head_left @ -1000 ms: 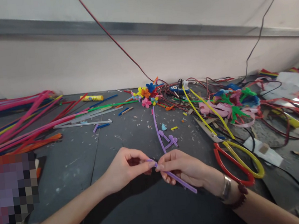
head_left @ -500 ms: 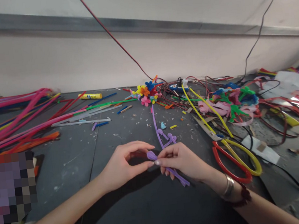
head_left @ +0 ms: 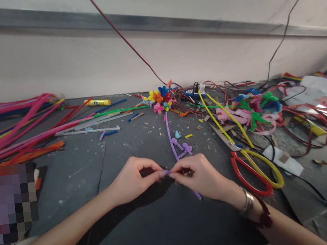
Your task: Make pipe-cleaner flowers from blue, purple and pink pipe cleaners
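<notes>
Both hands meet over the dark table [head_left: 152, 234] and pinch a short purple pipe cleaner [head_left: 197, 194]. My left hand [head_left: 133, 180] closes thumb and forefinger on its folded end. My right hand [head_left: 200, 174] grips the same end from the right, and the free tail sticks out below its fingers. Just beyond the hands lies a long purple stem with small loops [head_left: 174, 143], reaching back to a cluster of coloured pipe-cleaner flowers [head_left: 158, 99].
Long pink, red and orange pipe cleaners [head_left: 17, 133] lie at the left, with a yellow glue stick [head_left: 98, 102] behind. Scissors with red and yellow handles [head_left: 253, 167] lie at the right, beside tangled red wires [head_left: 299, 122] and pink and green shapes [head_left: 251, 112]. Scraps litter the table.
The purple piece has been drawn further through my right hand, so less tail shows. The small loop seen half a second ago is now pressed flat between the fingertips. The hands drifted slightly away.
</notes>
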{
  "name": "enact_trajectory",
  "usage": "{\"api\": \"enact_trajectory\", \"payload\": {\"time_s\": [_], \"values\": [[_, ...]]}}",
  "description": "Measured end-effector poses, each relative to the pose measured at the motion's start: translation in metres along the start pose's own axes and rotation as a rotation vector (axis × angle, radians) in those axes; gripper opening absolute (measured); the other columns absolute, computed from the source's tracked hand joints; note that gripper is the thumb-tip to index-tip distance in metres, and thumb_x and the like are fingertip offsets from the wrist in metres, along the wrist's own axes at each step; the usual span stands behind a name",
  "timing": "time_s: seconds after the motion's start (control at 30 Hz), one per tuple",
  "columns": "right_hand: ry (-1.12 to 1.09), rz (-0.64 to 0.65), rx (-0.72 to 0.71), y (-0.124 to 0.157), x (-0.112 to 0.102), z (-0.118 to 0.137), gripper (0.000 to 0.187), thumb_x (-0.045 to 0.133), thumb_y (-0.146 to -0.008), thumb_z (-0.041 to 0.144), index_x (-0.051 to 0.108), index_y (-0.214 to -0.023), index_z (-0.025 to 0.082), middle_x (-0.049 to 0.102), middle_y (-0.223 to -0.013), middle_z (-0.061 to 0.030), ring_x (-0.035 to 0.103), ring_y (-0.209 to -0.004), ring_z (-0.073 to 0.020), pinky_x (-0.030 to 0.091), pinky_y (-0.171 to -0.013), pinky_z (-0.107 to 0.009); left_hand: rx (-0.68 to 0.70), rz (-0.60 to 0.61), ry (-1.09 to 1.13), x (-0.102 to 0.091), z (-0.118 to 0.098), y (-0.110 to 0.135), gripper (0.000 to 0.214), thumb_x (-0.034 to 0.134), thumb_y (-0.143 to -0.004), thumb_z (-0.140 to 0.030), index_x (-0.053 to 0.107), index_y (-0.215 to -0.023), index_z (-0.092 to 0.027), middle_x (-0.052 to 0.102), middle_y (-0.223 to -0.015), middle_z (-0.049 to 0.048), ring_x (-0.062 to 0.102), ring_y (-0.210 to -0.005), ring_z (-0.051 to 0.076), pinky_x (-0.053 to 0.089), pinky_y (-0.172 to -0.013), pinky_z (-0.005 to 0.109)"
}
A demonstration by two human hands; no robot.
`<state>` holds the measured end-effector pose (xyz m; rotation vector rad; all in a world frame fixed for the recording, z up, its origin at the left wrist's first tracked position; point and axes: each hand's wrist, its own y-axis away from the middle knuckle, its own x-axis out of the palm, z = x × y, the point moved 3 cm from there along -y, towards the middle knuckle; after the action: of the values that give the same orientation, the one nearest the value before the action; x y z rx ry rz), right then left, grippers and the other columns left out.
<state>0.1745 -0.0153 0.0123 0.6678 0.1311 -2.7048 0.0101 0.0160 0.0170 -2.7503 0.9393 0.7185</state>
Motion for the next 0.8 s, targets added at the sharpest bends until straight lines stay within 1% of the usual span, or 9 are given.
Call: {"api": "enact_trajectory", "payload": {"time_s": [0.07, 0.1, 0.17, 0.27, 0.33, 0.43, 0.57, 0.7, 0.8], "values": [[0.227, -0.065, -0.191, 0.002, 0.0, 0.005, 0.014, 0.054, -0.079, 0.02, 0.066, -0.075, 0.016, 0.062, -0.065, -0.0028, 0.055, -0.06, -0.0103, 0.043, -0.058, -0.022, -0.089, 0.042, 0.068, 0.001, 0.003, 0.0, 0.022, 0.057, -0.078, -0.032, 0.067, -0.071, -0.014, 0.069, -0.065, 0.0029, 0.062, -0.06, 0.013, 0.047, -0.056, 0.019], [0.273, -0.071, -0.227, 0.002, 0.0, 0.005, 0.015, 0.052, -0.08, 0.019, 0.066, -0.076, 0.016, 0.062, -0.066, -0.0029, 0.054, -0.061, -0.0106, 0.043, -0.06, -0.023, -0.107, 0.056, 0.081, 0.002, 0.004, 0.0, 0.023, 0.056, -0.078, -0.033, 0.067, -0.071, -0.013, 0.068, -0.064, 0.0032, 0.062, -0.059, 0.013, 0.048, -0.055, 0.019], [0.194, -0.034, -0.142, 0.001, 0.002, -0.001, 0.016, 0.051, -0.081, 0.022, 0.065, -0.076, 0.016, 0.061, -0.064, -0.0024, 0.054, -0.057, -0.0098, 0.043, -0.056, -0.022, -0.052, 0.044, 0.044, 0.001, 0.004, -0.001, 0.021, 0.057, -0.078, -0.032, 0.068, -0.077, -0.014, 0.069, -0.07, 0.0038, 0.063, -0.063, 0.014, 0.049, -0.058, 0.021], [-0.194, 0.067, 0.163, -0.003, 0.007, -0.012, 0.021, 0.055, -0.078, 0.032, 0.062, -0.074, 0.013, 0.059, -0.059, -0.0011, 0.053, -0.048, -0.0077, 0.045, -0.046, -0.019, 0.222, -0.032, -0.119, -0.001, 0.001, 0.001, 0.018, 0.06, -0.077, -0.025, 0.066, -0.093, -0.018, 0.069, -0.091, 0.0048, 0.063, -0.079, 0.015, 0.05, -0.073, 0.024], [-0.435, 0.125, 0.289, -0.004, 0.01, -0.015, 0.026, 0.061, -0.073, 0.037, 0.061, -0.072, 0.011, 0.058, -0.055, 0.0001, 0.052, -0.043, -0.0065, 0.045, -0.042, -0.018, 0.412, -0.059, -0.23, -0.001, 0.0, 0.004, 0.02, 0.056, -0.08, -0.019, 0.065, -0.097, -0.019, 0.068, -0.096, 0.0054, 0.062, -0.084, 0.015, 0.049, -0.077, 0.024], [-0.628, 0.175, 0.364, -0.006, 0.01, -0.014, 0.03, 0.068, -0.065, 0.038, 0.06, -0.068, 0.01, 0.057, -0.051, 0.0012, 0.05, -0.039, -0.005, 0.044, -0.039, -0.016, 0.621, -0.086, -0.427, -0.001, 0.001, 0.011, 0.022, 0.05, -0.083, -0.013, 0.062, -0.101, -0.017, 0.068, -0.093, 0.0067, 0.062, -0.084, 0.015, 0.05, -0.076, 0.025], [-0.676, 0.196, 0.39, -0.006, 0.008, -0.014, 0.03, 0.07, -0.063, 0.037, 0.059, -0.065, 0.009, 0.059, -0.051, 0.001, 0.05, -0.038, -0.004, 0.042, -0.038, -0.014, 0.82, -0.086, -0.743, 0.001, -0.004, 0.017, 0.025, 0.042, -0.086, -0.01, 0.059, -0.105, -0.013, 0.068, -0.095, 0.0091, 0.061, -0.088, 0.02, 0.05, -0.081, 0.031], [-0.58, 0.205, 0.359, -0.004, 0.009, -0.016, 0.025, 0.067, -0.067, 0.034, 0.06, -0.067, 0.01, 0.059, -0.052, 0.0011, 0.051, -0.04, -0.0045, 0.043, -0.041, -0.016, 0.762, -0.046, -0.755, 0.004, -0.006, 0.015, 0.024, 0.038, -0.088, -0.013, 0.06, -0.096, -0.013, 0.068, -0.087, 0.0082, 0.061, -0.082, 0.019, 0.05, -0.077, 0.03], [-0.31, 0.158, 0.24, -0.002, 0.008, -0.012, 0.016, 0.06, -0.073, 0.028, 0.062, -0.07, 0.012, 0.059, -0.055, 0.0009, 0.052, -0.044, -0.0065, 0.042, -0.045, -0.018, 0.636, -0.004, -0.666, 0.007, -0.004, 0.012, 0.022, 0.039, -0.088, -0.015, 0.061, -0.089, -0.013, 0.066, -0.081, 0.0074, 0.06, -0.077, 0.017, 0.049, -0.071, 0.027]]}}
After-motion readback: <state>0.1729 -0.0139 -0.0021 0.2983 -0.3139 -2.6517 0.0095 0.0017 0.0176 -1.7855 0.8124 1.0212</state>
